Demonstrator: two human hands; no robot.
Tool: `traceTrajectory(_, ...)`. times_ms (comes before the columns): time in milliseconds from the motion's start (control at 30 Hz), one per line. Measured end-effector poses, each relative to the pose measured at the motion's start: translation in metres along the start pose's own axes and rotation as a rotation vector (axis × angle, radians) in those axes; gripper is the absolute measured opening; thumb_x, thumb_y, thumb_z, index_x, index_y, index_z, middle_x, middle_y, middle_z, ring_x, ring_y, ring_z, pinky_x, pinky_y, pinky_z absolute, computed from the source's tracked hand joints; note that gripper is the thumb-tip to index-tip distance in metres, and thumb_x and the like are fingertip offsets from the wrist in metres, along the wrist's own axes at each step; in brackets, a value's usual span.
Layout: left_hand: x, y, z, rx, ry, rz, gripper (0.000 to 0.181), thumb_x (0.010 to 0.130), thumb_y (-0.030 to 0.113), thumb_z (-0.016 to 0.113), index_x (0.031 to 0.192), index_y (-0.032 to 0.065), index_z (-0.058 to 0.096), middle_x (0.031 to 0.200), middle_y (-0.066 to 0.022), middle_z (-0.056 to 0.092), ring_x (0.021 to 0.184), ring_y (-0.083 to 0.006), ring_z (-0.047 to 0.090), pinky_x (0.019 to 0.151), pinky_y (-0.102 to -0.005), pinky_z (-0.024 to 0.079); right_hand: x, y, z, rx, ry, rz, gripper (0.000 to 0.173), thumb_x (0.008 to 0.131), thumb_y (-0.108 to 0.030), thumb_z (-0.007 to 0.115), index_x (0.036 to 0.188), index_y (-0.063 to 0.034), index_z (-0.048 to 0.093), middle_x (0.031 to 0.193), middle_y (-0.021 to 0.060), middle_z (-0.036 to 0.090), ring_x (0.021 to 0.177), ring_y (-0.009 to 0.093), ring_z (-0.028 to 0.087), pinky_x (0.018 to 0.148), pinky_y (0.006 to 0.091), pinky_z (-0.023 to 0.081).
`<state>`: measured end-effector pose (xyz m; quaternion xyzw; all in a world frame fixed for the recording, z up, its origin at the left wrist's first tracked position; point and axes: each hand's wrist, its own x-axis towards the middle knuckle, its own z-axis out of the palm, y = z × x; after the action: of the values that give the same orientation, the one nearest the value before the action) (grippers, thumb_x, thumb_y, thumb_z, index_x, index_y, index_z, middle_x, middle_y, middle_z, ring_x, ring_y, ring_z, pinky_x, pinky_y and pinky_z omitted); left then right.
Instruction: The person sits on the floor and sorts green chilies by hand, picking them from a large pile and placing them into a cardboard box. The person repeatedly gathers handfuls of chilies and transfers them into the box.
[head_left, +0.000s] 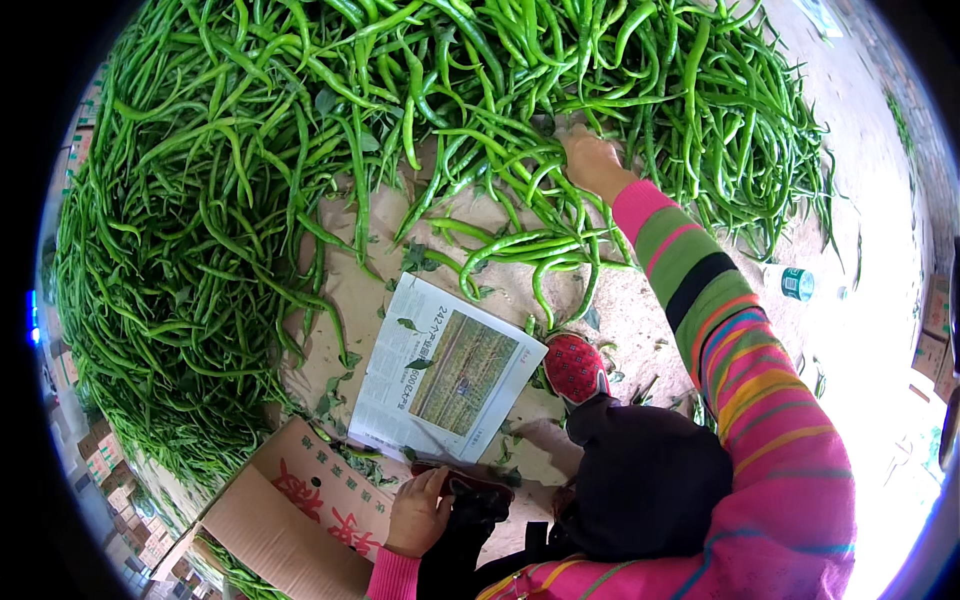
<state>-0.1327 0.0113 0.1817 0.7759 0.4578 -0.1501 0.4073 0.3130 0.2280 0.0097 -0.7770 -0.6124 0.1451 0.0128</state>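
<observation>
My right hand (592, 160) reaches out to the far edge of a big heap of long green chili peppers (210, 172). Its fingertips are partly hidden among the pods, so I cannot tell whether they grip any. Near my foot, my left hand (418, 514) hangs beside a cardboard carton (289, 517), thumb apart from the fingers and nothing in it. A loose bunch of green chili peppers (536, 244) trails from the heap onto the bare floor.
A printed newspaper sheet (382, 375) lies on the concrete floor (630, 300), with scattered leaves around it. Close to its corner is my red patterned shoe (576, 366). A clear plastic bottle (791, 283) lies on the right. Stacked cartons (112, 457) stand at the far left.
</observation>
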Motion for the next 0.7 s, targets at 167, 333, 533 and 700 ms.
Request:
traceTrajectory(167, -0.006, -0.001, -0.002, 0.009, -0.001, -0.024, 0.041, 0.072, 0.011, 0.060, 0.111, 0.0036, 0.048, 0.104, -0.0148, 0.055, 0.094, -0.0318, 0.053, 0.081, -0.0390, 0.041, -0.033, 0.000, -0.019, 0.192, 0.342, -0.207, 0.029, 0.065, -0.006, 0.057, 0.094, -0.0065, 0.056, 0.095, 0.0135, 0.057, 0.092, 0.030, 0.054, 0.077, 0.0368, 0.046)
traceTrajectory(333, -0.004, -0.001, -0.001, 0.066, 0.018, 0.008, 0.044, 0.068, 0.009, 0.062, 0.110, 0.0026, 0.048, 0.101, -0.0149, 0.055, 0.091, -0.0320, 0.053, 0.080, -0.0391, 0.042, -0.073, 0.000, -0.101, 1.149, 0.745, -0.150, 0.021, 0.088, -0.018, 0.044, 0.098, -0.0007, 0.050, 0.083, 0.0087, 0.058, 0.082, 0.016, 0.058, 0.066, 0.0285, 0.048)
traceTrajectory(533, -0.006, 0.006, -0.004, 0.056, 0.039, 0.009, 0.044, 0.068, 0.008, 0.062, 0.110, 0.0028, 0.048, 0.101, -0.0154, 0.054, 0.091, -0.0323, 0.053, 0.080, -0.0399, 0.042, -0.088, -0.002, -0.121, 1.778, 0.190, 0.124, 0.019, 0.087, -0.021, 0.049, 0.089, -0.0022, 0.052, 0.058, -0.0003, 0.042, 0.051, 0.011, 0.041, 0.050, 0.0245, 0.037)
traceTrajectory(700, -0.009, 0.005, -0.003, 0.073, 0.006, 0.006, 0.044, 0.071, 0.008, 0.060, 0.112, 0.0028, 0.047, 0.105, -0.0170, 0.054, 0.094, -0.0343, 0.051, 0.080, -0.0411, 0.042, -0.095, 0.019, -0.077, 1.683, -0.089, 0.236, 0.016, 0.080, -0.016, 0.060, 0.086, -0.0023, 0.053, 0.063, 0.0015, 0.048, 0.050, 0.010, 0.044, 0.047, 0.0224, 0.037)
